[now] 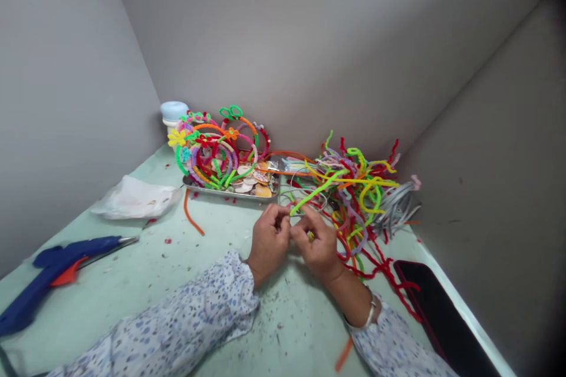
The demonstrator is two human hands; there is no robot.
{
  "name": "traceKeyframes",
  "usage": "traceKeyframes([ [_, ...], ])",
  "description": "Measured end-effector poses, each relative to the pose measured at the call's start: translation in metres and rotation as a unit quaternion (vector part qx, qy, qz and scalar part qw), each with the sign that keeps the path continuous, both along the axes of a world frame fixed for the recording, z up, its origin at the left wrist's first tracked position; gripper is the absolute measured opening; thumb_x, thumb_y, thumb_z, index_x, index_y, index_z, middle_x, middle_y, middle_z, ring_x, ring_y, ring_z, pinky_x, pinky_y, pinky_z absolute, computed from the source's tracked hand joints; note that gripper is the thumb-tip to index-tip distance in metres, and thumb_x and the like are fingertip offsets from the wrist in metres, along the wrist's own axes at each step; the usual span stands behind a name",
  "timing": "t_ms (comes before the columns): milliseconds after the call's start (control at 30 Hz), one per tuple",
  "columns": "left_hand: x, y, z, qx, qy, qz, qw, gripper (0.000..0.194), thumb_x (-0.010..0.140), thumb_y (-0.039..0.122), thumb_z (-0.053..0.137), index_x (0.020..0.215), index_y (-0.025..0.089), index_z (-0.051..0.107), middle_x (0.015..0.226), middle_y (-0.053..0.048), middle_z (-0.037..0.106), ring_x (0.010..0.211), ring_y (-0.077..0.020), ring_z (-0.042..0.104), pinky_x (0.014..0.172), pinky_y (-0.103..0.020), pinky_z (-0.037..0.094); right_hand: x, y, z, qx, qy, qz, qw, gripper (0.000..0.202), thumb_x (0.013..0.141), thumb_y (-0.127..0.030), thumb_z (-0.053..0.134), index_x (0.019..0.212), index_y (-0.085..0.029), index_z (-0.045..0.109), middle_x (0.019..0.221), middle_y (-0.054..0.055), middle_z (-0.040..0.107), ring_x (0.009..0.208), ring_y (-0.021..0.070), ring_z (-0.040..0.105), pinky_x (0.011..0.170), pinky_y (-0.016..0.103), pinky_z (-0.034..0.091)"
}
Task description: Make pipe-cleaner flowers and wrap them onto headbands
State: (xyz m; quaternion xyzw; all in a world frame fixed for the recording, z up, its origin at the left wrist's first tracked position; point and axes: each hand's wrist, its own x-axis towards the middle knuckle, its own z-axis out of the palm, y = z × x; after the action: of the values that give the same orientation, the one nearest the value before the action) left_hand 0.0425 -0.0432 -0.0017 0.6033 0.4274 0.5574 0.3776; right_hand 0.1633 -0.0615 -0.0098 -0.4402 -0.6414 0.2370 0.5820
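Near the middle of the table, both hands meet at the lower end of a bright green pipe cleaner, which slants up to the right. My left hand is closed, its thumb and index finger pinching that end. My right hand is closed beside it, fingertips at the same end, with a small yellow bit showing between its fingers. Beyond my left hand stands a metal tray with round wooden pieces and colourful pipe-cleaner rings. A tangled pile of pipe cleaners lies behind my right hand.
A blue glue gun lies at the left, below a white plastic bag. A light-blue-lidded container stands at the back left. Grey strands and a dark phone are at the right. Grey walls enclose the table.
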Motion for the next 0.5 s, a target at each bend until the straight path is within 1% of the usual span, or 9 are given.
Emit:
traceKeyframes([
  [67,0.000,0.000,0.000,-0.008,-0.022,-0.015,1.000,0.008,0.079,0.021,0.052,0.080,0.018,0.060,0.079,-0.002,0.058,0.072,-0.0130,0.053,0.066,-0.022,0.041,0.000,-0.003,0.002,0.031,-0.059,0.030,0.997,0.030,0.073,-0.022,0.067,0.102,-0.029,0.065,0.064,-0.003,0.058,0.056,0.0149,0.050,0.061,0.030,0.041],
  [100,0.000,0.000,0.000,-0.014,-0.034,-0.019,0.999,0.009,0.080,0.021,0.052,0.082,0.018,0.060,0.081,-0.002,0.059,0.074,-0.0132,0.054,0.068,-0.023,0.042,-0.001,-0.003,0.003,0.042,-0.066,0.033,0.996,0.024,0.073,-0.021,0.067,0.095,-0.029,0.067,0.064,-0.002,0.058,0.057,0.0146,0.050,0.061,0.029,0.041],
  [133,0.000,0.001,0.000,-0.021,-0.044,-0.023,0.999,0.010,0.080,0.023,0.052,0.085,0.018,0.060,0.082,-0.002,0.060,0.075,-0.0133,0.055,0.069,-0.023,0.043,-0.001,-0.004,0.004,0.046,-0.055,0.025,0.997,0.021,0.073,-0.021,0.066,0.093,-0.028,0.066,0.065,-0.002,0.058,0.058,0.0146,0.050,0.061,0.029,0.041],
  [200,0.000,0.002,-0.001,-0.042,-0.058,-0.028,0.997,0.014,0.082,0.026,0.052,0.091,0.018,0.059,0.078,-0.002,0.059,0.070,-0.0125,0.055,0.065,-0.022,0.044,-0.002,-0.002,0.005,0.038,0.000,-0.018,0.999,0.021,0.076,-0.023,0.063,0.097,-0.027,0.064,0.070,-0.001,0.059,0.060,0.0150,0.051,0.061,0.029,0.042],
  [267,0.000,0.005,-0.001,-0.066,-0.074,-0.032,0.995,0.018,0.083,0.029,0.052,0.094,0.017,0.058,0.069,0.000,0.057,0.061,-0.0110,0.053,0.058,-0.021,0.042,-0.001,0.003,0.004,0.010,0.054,-0.066,0.996,0.014,0.081,-0.028,0.059,0.094,-0.024,0.063,0.069,-0.001,0.058,0.061,0.0149,0.051,0.060,0.028,0.041],
  [300,-0.001,0.006,-0.001,-0.076,-0.085,-0.032,0.993,0.019,0.083,0.030,0.052,0.095,0.016,0.057,0.066,0.001,0.056,0.057,-0.0104,0.051,0.055,-0.020,0.041,-0.001,0.006,0.003,-0.011,0.069,-0.078,0.994,0.011,0.082,-0.031,0.058,0.086,-0.023,0.064,0.066,-0.001,0.057,0.059,0.0144,0.050,0.058,0.028,0.040],
  [333,-0.001,0.007,0.000,-0.083,-0.098,-0.031,0.991,0.020,0.082,0.031,0.053,0.096,0.016,0.057,0.063,0.002,0.055,0.055,-0.0099,0.050,0.053,-0.020,0.041,0.000,0.009,0.002,-0.038,0.080,-0.080,0.993,0.016,0.083,-0.035,0.056,0.077,-0.022,0.063,0.061,-0.001,0.055,0.056,0.0137,0.049,0.055,0.027,0.039],
  [400,-0.001,0.009,0.000,-0.091,-0.118,-0.026,0.988,0.021,0.082,0.032,0.054,0.095,0.016,0.057,0.060,0.003,0.054,0.054,-0.0093,0.049,0.052,-0.019,0.040,0.002,0.015,-0.001,-0.100,0.109,-0.062,0.987,0.027,0.083,-0.041,0.056,0.067,-0.020,0.060,0.054,-0.002,0.053,0.049,0.0124,0.046,0.050,0.026,0.036],
  [500,-0.001,0.009,0.000,-0.098,-0.131,-0.035,0.986,0.021,0.081,0.032,0.054,0.093,0.016,0.058,0.059,0.003,0.054,0.053,-0.0090,0.049,0.053,-0.019,0.040,0.004,0.021,-0.003,-0.149,0.194,-0.019,0.969,0.027,0.081,-0.045,0.058,0.077,-0.019,0.063,0.060,-0.001,0.059,0.048,0.0111,0.048,0.047,0.024,0.035],
])
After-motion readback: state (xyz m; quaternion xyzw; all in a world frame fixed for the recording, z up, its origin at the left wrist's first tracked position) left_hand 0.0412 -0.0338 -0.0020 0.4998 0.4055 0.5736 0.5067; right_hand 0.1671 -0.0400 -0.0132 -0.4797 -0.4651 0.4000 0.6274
